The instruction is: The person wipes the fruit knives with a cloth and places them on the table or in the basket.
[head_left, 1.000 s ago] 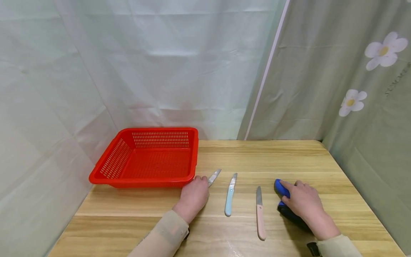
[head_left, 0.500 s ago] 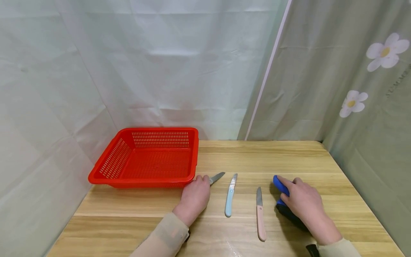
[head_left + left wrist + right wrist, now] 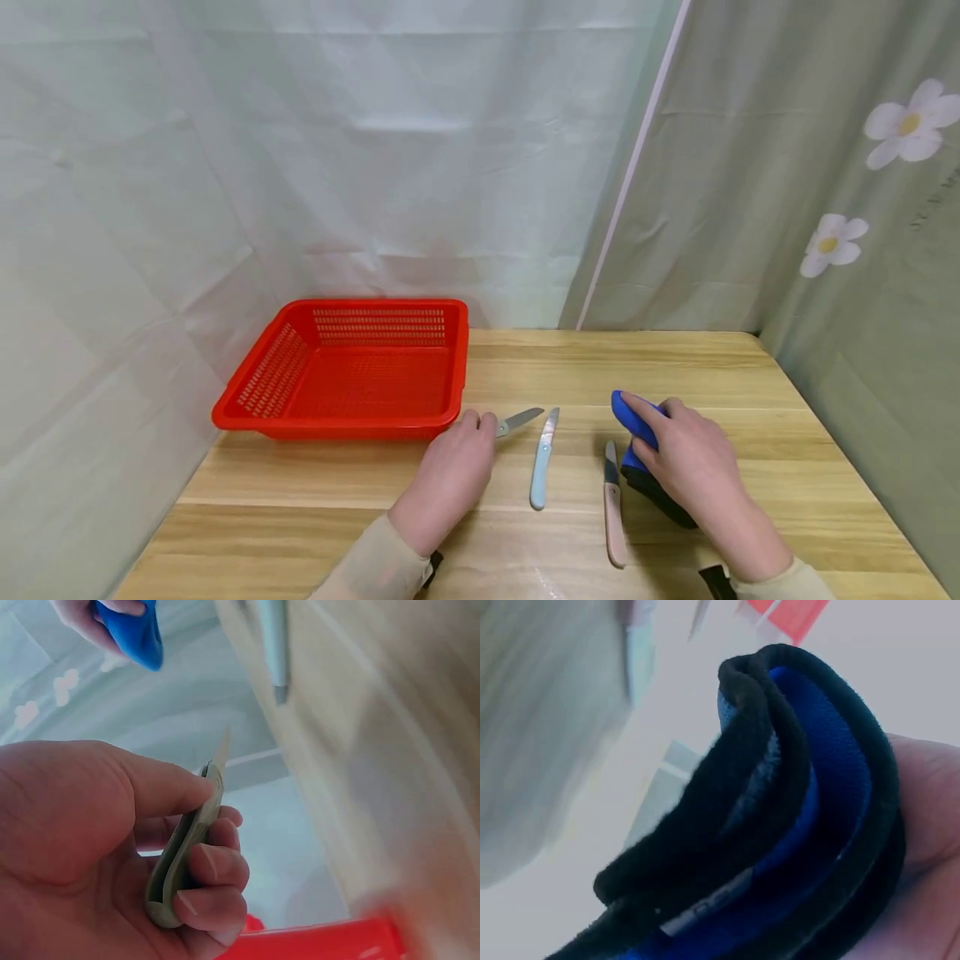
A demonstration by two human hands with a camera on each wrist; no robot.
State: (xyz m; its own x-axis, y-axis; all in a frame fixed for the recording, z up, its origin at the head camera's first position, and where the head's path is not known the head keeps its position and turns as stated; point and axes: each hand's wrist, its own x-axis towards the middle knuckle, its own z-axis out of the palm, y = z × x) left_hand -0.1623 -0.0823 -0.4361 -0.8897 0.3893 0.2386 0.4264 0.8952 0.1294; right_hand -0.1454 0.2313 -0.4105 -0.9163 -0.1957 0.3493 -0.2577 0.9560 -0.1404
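My left hand (image 3: 457, 467) grips a folding knife (image 3: 522, 419) beside the basket's right front corner, its blade out and pointing right. In the left wrist view the thumb and curled fingers wrap the knife's grey-green handle (image 3: 187, 855). A blue cloth (image 3: 633, 423) with black edging is pinched in my right hand (image 3: 693, 454), bunched in folds and raised a little off the table. Between the hands lie a knife with a light blue handle (image 3: 540, 477) and a knife with a pink handle (image 3: 614, 525); the cloth hangs close to the pink one.
A red plastic basket (image 3: 337, 425) with slotted walls stands at the back left of the wooden table (image 3: 600, 367); nothing shows inside it. Pale curtains (image 3: 420, 167) close off the back and both sides.
The knife in my left hand has shifted slightly right and its blade has turned from pointing up and right to lying flatter. My right hand has moved left with the cloth and lifted it.
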